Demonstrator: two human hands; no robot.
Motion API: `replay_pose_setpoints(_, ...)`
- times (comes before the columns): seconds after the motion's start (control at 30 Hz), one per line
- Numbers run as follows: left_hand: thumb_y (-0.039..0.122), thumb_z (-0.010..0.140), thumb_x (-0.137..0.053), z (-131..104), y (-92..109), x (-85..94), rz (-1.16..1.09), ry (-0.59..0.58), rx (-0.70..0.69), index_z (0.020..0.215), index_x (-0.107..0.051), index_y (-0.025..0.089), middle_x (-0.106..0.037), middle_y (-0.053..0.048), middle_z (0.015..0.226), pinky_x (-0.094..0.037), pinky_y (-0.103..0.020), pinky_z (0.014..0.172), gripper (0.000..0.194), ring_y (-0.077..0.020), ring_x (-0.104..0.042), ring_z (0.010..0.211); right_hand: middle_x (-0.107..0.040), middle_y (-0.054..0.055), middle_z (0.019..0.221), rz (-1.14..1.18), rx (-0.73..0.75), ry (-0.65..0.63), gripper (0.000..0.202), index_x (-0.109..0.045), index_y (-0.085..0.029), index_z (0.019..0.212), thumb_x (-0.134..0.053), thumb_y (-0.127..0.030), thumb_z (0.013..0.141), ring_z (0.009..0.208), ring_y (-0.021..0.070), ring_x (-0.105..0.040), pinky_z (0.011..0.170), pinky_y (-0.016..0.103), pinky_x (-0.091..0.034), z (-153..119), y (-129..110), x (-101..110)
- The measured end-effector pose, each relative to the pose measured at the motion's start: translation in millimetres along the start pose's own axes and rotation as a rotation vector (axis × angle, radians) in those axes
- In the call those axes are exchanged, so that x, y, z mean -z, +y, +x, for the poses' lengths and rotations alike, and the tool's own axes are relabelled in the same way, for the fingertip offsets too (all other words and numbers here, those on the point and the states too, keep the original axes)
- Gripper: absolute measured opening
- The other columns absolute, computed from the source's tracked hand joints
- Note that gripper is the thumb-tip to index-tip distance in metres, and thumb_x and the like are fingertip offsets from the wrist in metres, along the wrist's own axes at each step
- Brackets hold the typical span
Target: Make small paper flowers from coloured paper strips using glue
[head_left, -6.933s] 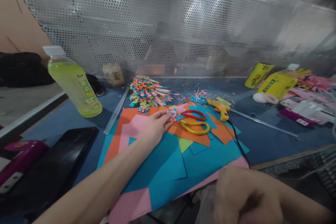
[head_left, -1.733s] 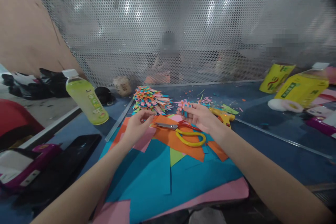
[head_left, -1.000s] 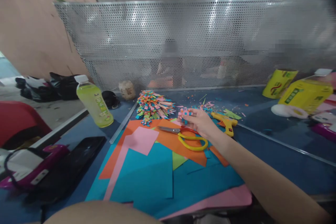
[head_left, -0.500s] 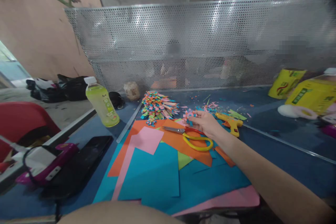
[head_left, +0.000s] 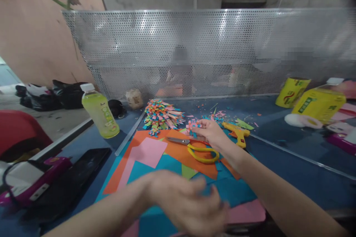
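Observation:
My right hand (head_left: 210, 132) pinches a small pink and blue paper flower (head_left: 192, 128) with fringed edges, raised over the back of the sheets. My left hand (head_left: 189, 200) is low at the front above the blue paper (head_left: 152, 226); its fingers are curled and smeared by motion. Scissors (head_left: 200, 152) with yellow and red handles lie on the orange paper (head_left: 204, 168) just below my right hand. A pile of fringed multicoloured paper pieces (head_left: 162, 114) stands behind the sheets, and a small paper flower (head_left: 154, 132) lies at its foot.
A yellow glue gun (head_left: 236, 133) lies right of my right hand, near paper scraps (head_left: 219, 114). On the left are a drink bottle (head_left: 101, 113), a black phone (head_left: 75, 177) and a purple power strip (head_left: 41, 183). A perforated metal screen (head_left: 133, 59) borders the back.
My left hand has come into view from the lower edge, over the blue paper. The view has shifted slightly; my right hand still holds the paper flower in about the same place.

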State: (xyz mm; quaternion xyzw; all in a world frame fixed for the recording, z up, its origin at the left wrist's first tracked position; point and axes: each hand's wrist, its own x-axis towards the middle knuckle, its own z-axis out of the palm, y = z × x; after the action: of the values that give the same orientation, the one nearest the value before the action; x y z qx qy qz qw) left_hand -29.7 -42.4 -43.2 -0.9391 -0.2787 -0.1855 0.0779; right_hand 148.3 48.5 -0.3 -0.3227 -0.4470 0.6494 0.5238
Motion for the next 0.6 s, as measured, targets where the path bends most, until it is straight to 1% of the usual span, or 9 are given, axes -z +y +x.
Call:
replay_pose_setpoints(0.03,0.033,0.068,-0.062,13.2,-9.0,14.8,-0.105,0.04,-0.049,0.085,-0.061,0.043,-0.064,0.002,0.095,-0.05,-0.034,0.073,0.019,-0.0198,-0.058,0.089,-0.066,-0.001,0.065,0.002,0.008,-0.003,0.039,-0.051,-0.017,0.069,-0.079,-0.028,0.044,0.061,0.0154,-0.065,0.06,0.029,-0.054,0.1,0.8,-0.7)
replay_pose_setpoints(0.1,0.026,0.073,-0.054,32.2,-25.1,37.1,-0.092,0.147,-0.047,0.093,-0.06,0.033,-0.063,-0.003,0.099,-0.046,-0.038,0.081,0.022,-0.0208,-0.057,0.093,-0.066,-0.001,0.066,0.02,0.021,-0.019,0.037,-0.052,-0.017,0.068,-0.079,-0.029,0.046,0.061,0.0145,-0.064,0.06,0.028,-0.054,0.5,2.3,-2.4)
replay_pose_setpoints(0.17,0.018,0.075,-0.049,41.0,-39.2,44.5,-0.079,0.42,0.193,0.098,-0.056,0.023,-0.06,-0.008,0.104,-0.041,-0.04,0.087,0.024,-0.0217,-0.053,0.1,-0.066,0.0,0.069,0.035,-0.008,-0.041,0.035,-0.052,-0.016,0.067,-0.078,-0.029,0.048,0.064,0.0137,-0.064,0.062,0.027,-0.053,1.2,3.4,-3.7)
replay_pose_setpoints(0.2,0.019,0.076,-0.049,42.2,-45.6,42.7,-0.109,0.501,0.307,0.1,-0.053,0.02,-0.058,-0.009,0.105,-0.039,-0.04,0.088,0.024,-0.0216,-0.051,0.103,-0.066,0.001,0.07,0.036,-0.035,-0.052,0.033,-0.053,-0.016,0.067,-0.077,-0.029,0.049,0.065,0.0135,-0.064,0.064,0.027,-0.053,1.6,3.9,-3.9)
replay_pose_setpoints(0.23,0.021,0.077,-0.049,42.1,-51.3,38.4,-0.165,0.523,0.399,0.099,-0.051,0.018,-0.057,-0.01,0.104,-0.039,-0.039,0.088,0.023,-0.021,-0.05,0.102,-0.066,0.002,0.072,0.031,-0.063,-0.06,0.031,-0.053,-0.015,0.067,-0.076,-0.03,0.051,0.067,0.0133,-0.064,0.065,0.028,-0.053,1.9,4.5,-3.8)
replay_pose_setpoints(0.3,0.027,0.08,-0.046,40.2,-60.2,26.8,-0.317,0.507,0.573,0.095,-0.051,0.018,-0.058,-0.007,0.098,-0.042,-0.035,0.082,0.018,-0.0183,-0.053,0.094,-0.066,0.002,0.071,0.022,-0.099,-0.057,0.029,-0.055,-0.015,0.068,-0.074,-0.032,0.054,0.066,0.0128,-0.064,0.066,0.028,-0.052,2.4,5.9,-2.6)
replay_pose_setpoints(0.37,0.034,0.079,-0.047,38.9,-64.7,17.1,-0.498,0.453,0.678,0.09,-0.052,0.017,-0.06,-0.005,0.09,-0.044,-0.031,0.076,0.02,-0.0164,-0.056,0.086,-0.065,0.0,0.07,-0.016,-0.089,-0.051,0.028,-0.057,-0.015,0.069,-0.074,-0.033,0.055,0.063,0.0106,-0.062,0.065,0.027,-0.051,2.1,8.1,-1.2)
replay_pose_setpoints(0.47,0.039,0.072,-0.057,40.3,-64.2,11.8,-0.719,0.374,0.716,0.091,-0.055,0.016,-0.062,-0.004,0.085,-0.046,-0.028,0.072,0.03,-0.0158,-0.058,0.08,-0.066,0.0,0.073,-0.144,-0.072,-0.101,0.026,-0.063,-0.016,0.073,-0.071,-0.035,0.058,0.062,0.008,-0.06,0.065,0.023,-0.049,-1.1,11.7,-2.1)
replay_pose_setpoints(0.6,0.039,0.066,-0.064,43.0,-58.8,12.7,-0.926,0.344,0.722,0.087,-0.059,0.015,-0.065,-0.004,0.081,-0.046,-0.026,0.067,0.032,-0.0158,-0.059,0.075,-0.066,0.003,0.086,-0.294,-0.018,-0.232,0.029,-0.067,-0.017,0.081,-0.067,-0.038,0.061,0.079,0.0129,-0.061,0.072,0.026,-0.049,-7.3,11.9,-9.0)
